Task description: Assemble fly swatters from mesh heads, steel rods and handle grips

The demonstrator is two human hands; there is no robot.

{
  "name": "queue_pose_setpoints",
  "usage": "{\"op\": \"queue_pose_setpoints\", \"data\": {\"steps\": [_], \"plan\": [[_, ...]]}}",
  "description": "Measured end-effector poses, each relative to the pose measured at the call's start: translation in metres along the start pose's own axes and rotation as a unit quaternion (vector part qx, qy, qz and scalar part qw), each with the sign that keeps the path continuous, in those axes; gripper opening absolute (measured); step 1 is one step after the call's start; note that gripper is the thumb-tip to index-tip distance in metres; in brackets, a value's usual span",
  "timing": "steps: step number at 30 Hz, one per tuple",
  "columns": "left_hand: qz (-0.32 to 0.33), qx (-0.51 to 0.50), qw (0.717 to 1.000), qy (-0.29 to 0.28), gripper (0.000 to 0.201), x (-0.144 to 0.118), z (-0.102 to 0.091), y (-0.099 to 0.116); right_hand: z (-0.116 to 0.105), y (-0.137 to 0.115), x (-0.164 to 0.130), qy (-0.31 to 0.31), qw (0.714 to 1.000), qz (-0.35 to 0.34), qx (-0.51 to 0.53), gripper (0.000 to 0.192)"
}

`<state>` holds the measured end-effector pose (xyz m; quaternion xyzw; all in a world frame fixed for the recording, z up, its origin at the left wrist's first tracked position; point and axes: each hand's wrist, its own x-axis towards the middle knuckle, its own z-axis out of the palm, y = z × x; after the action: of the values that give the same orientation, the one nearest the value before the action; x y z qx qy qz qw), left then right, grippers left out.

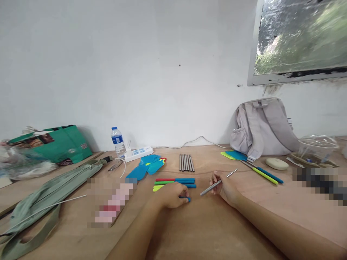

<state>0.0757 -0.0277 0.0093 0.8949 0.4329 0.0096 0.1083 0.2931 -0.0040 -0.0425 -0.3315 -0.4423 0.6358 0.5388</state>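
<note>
Your right hand (226,187) has its grip closed on a thin metal rod (218,182), pinched between thumb and fingertips, the rod slanting up to the right with its lower end hanging just above the wooden surface (206,231). Your left hand (170,194) lies knuckles-up, fingers curled over a blue sleeve (187,198); only the sleeve's right tip peeks out past your fingers, so it's gripped rather than loose. Just beyond that hand sit the other coloured sleeves (175,182), red, green, yellow-green and blue, lined up side by side. Farther back, a neat row of bare metal rods (186,162) lies pointing toward the wall. Left of those, a pile of blue spatula heads (148,167). Off to your right, two finished spatulas (255,169) rest beside a grey backpack (261,128). A water bottle (117,141) stands by a white power strip (138,153).
</note>
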Motion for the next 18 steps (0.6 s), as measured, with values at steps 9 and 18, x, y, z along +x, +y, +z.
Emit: {"op": "queue_pose_setpoints", "data": {"steps": [9,18], "plan": [[0.017,-0.012,0.99,0.137,0.017,0.016,0.019,0.015,-0.005,0.003,0.006,0.023,0.997,-0.001,0.076,0.031],[0.056,-0.067,0.981,0.172,0.014,0.018,0.024,0.019,-0.007,0.001,0.008,0.016,0.996,-0.007,0.085,0.027]]}}
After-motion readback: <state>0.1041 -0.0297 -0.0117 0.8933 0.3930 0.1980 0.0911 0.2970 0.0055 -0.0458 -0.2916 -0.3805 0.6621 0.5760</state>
